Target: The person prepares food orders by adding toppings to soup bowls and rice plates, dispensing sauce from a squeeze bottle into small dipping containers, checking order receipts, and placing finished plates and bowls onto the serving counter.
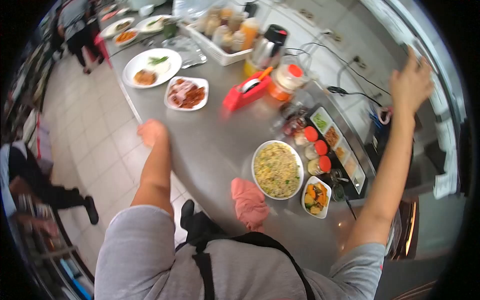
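Observation:
My left hand (152,132) rests at the left edge of the steel counter (200,137), its fingers curled over the rim. My right hand (412,85) is raised at the far right, fingers stretched and apart, close to paper slips (439,100) hanging along a shelf edge. Whether the fingertips touch the slips I cannot tell. In front of my body stands a white oval dish of fried rice (277,170). A small square bowl of cut vegetables (316,197) sits to its right. A crumpled pink cloth (249,202) lies to its left.
Toward the back are a bowl of meat (186,94), an oval plate with rice (167,65), a red tape dispenser (245,92) and a basket of bottles (225,55). Red-lidded jars (316,150) and a condiment tray (340,145) line the right. Other people (75,25) stand left.

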Demonstrator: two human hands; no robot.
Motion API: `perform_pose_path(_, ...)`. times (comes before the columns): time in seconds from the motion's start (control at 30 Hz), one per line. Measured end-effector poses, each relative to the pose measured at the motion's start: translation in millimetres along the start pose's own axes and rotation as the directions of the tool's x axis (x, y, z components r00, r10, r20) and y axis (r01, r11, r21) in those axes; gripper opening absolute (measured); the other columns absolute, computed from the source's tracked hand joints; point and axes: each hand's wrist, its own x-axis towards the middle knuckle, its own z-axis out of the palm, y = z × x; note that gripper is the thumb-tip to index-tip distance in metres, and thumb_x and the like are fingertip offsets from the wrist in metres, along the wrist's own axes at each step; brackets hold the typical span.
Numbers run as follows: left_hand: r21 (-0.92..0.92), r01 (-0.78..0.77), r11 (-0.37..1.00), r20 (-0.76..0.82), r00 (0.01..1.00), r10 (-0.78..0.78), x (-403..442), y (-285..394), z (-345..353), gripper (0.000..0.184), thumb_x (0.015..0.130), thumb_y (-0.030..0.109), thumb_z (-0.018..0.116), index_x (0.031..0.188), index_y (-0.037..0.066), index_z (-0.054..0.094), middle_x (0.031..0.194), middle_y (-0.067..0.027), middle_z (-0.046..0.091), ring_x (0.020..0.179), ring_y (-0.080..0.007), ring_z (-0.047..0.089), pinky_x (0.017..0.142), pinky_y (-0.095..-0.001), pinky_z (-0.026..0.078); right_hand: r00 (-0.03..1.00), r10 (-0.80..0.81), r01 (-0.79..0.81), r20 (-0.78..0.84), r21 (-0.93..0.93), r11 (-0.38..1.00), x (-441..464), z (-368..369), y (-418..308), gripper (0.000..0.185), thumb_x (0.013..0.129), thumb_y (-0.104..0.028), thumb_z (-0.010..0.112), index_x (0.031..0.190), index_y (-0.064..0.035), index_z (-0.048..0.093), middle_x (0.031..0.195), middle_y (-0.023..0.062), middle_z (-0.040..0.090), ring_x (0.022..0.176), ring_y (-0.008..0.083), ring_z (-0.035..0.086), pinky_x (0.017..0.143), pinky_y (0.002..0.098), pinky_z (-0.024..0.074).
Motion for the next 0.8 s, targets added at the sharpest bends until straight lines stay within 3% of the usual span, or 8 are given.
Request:
perform_pose_path(0.13, 0.058, -0.025, 0.998, 0.032, 0.999, 0.023, -20, 7, -30, 0.035, 0.093, 0.029, 0.041, 0.105, -0.002, 0.052, 0.106, -0.0184, 0.058, 0.085, -0.0322, 0.068, 0.069, -0.0426, 0.056, 0.997, 0.08, -0.075, 0.025, -0.14, 0.987, 10, -3, 11, 0.063, 0.08, -0.023, 0.06, 0.14, -0.0266, 0.042, 0.135, 0.0115, 0.048, 0.127, 0.0326, 0.043, 0.103, 0.0564, 0.0283)
perform_pose_path(0.37, 0.061, -0.039, 0.997, 0.035, 0.999, 0.037, -17, 9, -31, 0.033, 0.092, 0.028, 0.042, 0.104, -0.001, 0.052, 0.104, -0.0183, 0.059, 0.084, -0.0318, 0.067, 0.069, -0.0413, 0.056, 0.998, -0.062, 0.064, 0.013, -0.123, 0.99, 14, -10, 24, 0.06, 0.082, -0.02, 0.059, 0.14, -0.0184, 0.044, 0.143, 0.0104, 0.041, 0.134, 0.03, 0.036, 0.106, 0.0536, 0.0254)
perform_pose_path(0.47, 0.058, -0.044, 0.997, 0.027, 0.999, 0.043, -16, 9, -29, 0.033, 0.091, 0.027, 0.042, 0.104, -0.001, 0.051, 0.103, -0.0182, 0.059, 0.084, -0.0321, 0.067, 0.07, -0.0416, 0.056, 0.981, -0.047, 0.101, -0.187, 0.289, 0.952, -8, -40, 8, 0.061, 0.08, -0.015, 0.059, 0.14, -0.0147, 0.044, 0.144, 0.0117, 0.041, 0.135, 0.0309, 0.033, 0.109, 0.0519, 0.0245)
perform_pose_path(0.6, 0.061, -0.076, 0.995, -0.003, 0.997, 0.076, -14, 2, -19, 0.033, 0.092, 0.028, 0.042, 0.105, -0.002, 0.051, 0.103, -0.0174, 0.058, 0.084, -0.0327, 0.067, 0.07, -0.0432, 0.056, 0.972, -0.234, 0.182, -0.021, 0.697, 0.694, -86, -138, -49, 0.051, 0.083, -0.013, 0.056, 0.132, -0.0031, 0.05, 0.138, 0.0149, 0.048, 0.13, 0.0343, 0.039, 0.108, 0.0499, 0.0266)
perform_pose_path(0.63, 0.064, -0.071, 0.995, 0.005, 0.997, 0.071, -13, 3, -19, 0.034, 0.092, 0.028, 0.042, 0.105, -0.002, 0.051, 0.104, -0.0172, 0.059, 0.084, -0.0328, 0.067, 0.07, -0.0437, 0.056, 0.957, -0.288, 0.13, 0.025, 0.852, 0.508, -112, -159, -67, 0.044, 0.084, -0.008, 0.056, 0.128, -0.003, 0.053, 0.133, 0.0144, 0.052, 0.127, 0.033, 0.043, 0.107, 0.0477, 0.0297)
perform_pose_path(0.7, 0.065, -0.064, 0.996, 0.013, 0.998, 0.063, -14, 3, -20, 0.034, 0.092, 0.028, 0.042, 0.106, -0.002, 0.051, 0.104, -0.0168, 0.059, 0.084, -0.0327, 0.067, 0.071, -0.0442, 0.056, 0.877, -0.423, -0.208, 0.228, 0.974, 0.094, -190, -186, -105, 0.04, 0.078, 0.004, 0.059, 0.117, -0.0034, 0.06, 0.118, 0.0122, 0.062, 0.109, 0.0332, 0.057, 0.096, 0.0416, 0.0429)
perform_pose_path(0.73, 0.07, -0.061, 0.996, 0.013, 0.998, 0.06, -13, 3, -21, 0.035, 0.092, 0.029, 0.042, 0.106, -0.002, 0.051, 0.104, -0.0167, 0.059, 0.084, -0.0325, 0.067, 0.071, -0.0442, 0.056, 0.815, -0.555, -0.249, 0.167, 0.966, -0.075, -237, -188, -124, 0.033, 0.08, 0.001, 0.059, 0.112, -0.004, 0.063, 0.114, 0.0127, 0.062, 0.102, 0.0328, 0.059, 0.088, 0.0413, 0.0467)
perform_pose_path(0.8, -0.003, -0.043, 0.999, 0.118, 0.992, 0.043, -22, 10, -40, 0.045, 0.091, 0.031, 0.042, 0.116, -0.006, 0.049, 0.115, -0.0235, 0.056, 0.096, -0.0374, 0.065, 0.08, -0.048, 0.053, 0.641, -0.714, -0.461, 0.281, 0.885, -0.066, -283, -219, -150, 0.028, 0.082, -0.007, 0.06, 0.109, -0.0043, 0.064, 0.108, 0.0116, 0.063, 0.098, 0.0306, 0.06, 0.085, 0.0422, 0.0477)
